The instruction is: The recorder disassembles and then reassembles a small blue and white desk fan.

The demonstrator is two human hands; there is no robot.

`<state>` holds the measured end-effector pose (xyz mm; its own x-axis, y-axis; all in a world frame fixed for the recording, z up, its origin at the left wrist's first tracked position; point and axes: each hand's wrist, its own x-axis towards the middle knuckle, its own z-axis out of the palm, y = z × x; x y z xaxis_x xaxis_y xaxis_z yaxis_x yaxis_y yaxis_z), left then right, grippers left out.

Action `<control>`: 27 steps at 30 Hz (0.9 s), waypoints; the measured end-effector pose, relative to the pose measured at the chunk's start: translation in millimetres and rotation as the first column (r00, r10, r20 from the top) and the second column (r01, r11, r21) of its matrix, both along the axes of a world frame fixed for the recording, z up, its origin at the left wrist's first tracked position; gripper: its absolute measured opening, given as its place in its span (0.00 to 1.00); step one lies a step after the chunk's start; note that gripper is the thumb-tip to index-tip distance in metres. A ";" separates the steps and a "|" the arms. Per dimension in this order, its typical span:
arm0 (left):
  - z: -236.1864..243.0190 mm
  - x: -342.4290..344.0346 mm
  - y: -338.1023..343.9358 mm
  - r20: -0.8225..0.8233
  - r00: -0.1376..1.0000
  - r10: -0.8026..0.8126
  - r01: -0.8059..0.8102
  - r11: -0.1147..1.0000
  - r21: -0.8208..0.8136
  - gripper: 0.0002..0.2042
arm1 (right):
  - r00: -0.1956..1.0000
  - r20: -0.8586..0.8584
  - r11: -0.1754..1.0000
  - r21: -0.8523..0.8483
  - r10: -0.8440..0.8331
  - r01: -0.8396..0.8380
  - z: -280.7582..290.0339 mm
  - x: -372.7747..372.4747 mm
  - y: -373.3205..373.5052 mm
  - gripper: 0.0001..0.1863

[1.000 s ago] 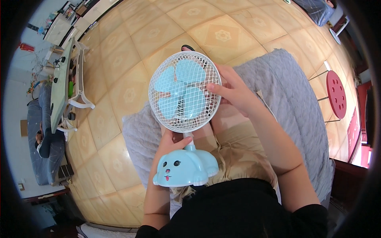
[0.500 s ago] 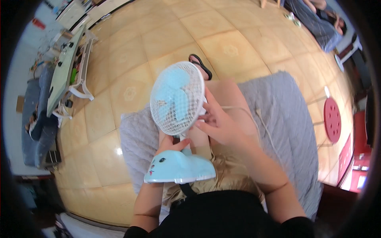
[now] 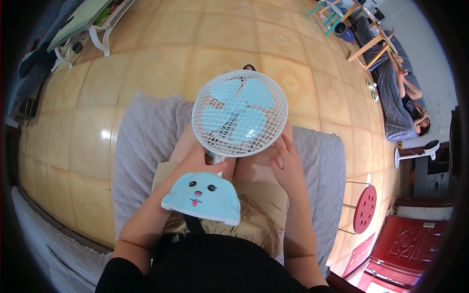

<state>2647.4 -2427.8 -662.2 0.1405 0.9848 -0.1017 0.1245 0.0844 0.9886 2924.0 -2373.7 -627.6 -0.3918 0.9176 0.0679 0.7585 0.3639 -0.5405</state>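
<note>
I saw the left hand [image 3: 194,161] grip the dog-faced fan [image 3: 238,116] by its neck, above the person's lap [image 3: 259,200]; the right hand [image 3: 288,166] was loosely open beside it. The red door's [image 3: 408,244] pale label [image 3: 428,225] was too small to read.

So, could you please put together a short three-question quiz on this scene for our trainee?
1. Which hand holds the neck of the fan?
2. True or false: the red stool is to the right of the fan in the picture.
3. What colour are the blades? A) red, B) light blue, C) black.

Key: 1, the left hand; 2, true; 3, B.
</note>
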 end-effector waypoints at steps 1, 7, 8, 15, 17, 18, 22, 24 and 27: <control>6.8 2.8 0.1 0.006 1.000 0.008 -0.008 1.000 -0.006 0.43 | 0.977 0.208 0.997 0.075 -0.045 0.030 -7.2 6.8 -2.4 0.31; 7.5 16.7 2.7 -0.113 0.993 0.024 -0.017 0.998 0.061 0.40 | 0.981 0.032 0.973 -0.130 -0.190 0.193 -33.1 30.8 -22.3 0.22; 10.8 16.8 3.9 -0.092 0.996 -0.011 0.008 0.999 -0.033 0.40 | 0.979 0.042 0.969 -0.141 -0.198 0.202 -33.7 35.0 -27.8 0.22; 0.5 21.2 6.0 -0.228 0.973 0.021 -0.009 0.999 0.054 0.38 | 0.971 -0.106 0.920 -0.313 0.212 -0.235 30.2 6.6 -55.1 0.06; -5.2 20.8 5.4 -0.262 0.965 0.012 -0.003 0.999 0.033 0.39 | 0.967 -0.201 0.833 -0.499 0.155 -0.237 56.4 -4.9 -62.3 0.06; -6.6 20.2 4.8 -0.296 0.955 0.003 0.003 1.000 0.018 0.40 | 0.969 -0.233 0.786 -0.581 0.087 -0.210 67.8 -8.6 -64.4 0.04; -6.2 21.0 2.5 -0.343 0.939 0.009 0.004 0.999 0.036 0.41 | 0.927 -0.368 0.863 -0.490 -0.075 -0.124 109.1 -24.3 -70.9 0.08; -8.3 21.1 1.4 -0.397 0.918 0.022 0.008 0.997 0.074 0.41 | 0.905 -0.413 0.848 -0.510 -0.096 -0.143 126.5 -21.7 -73.3 0.06; -18.2 20.1 1.1 -0.424 0.904 0.062 0.015 0.984 0.177 0.41 | 0.881 -0.461 0.852 -0.498 -0.103 -0.161 134.5 -12.5 -73.8 0.06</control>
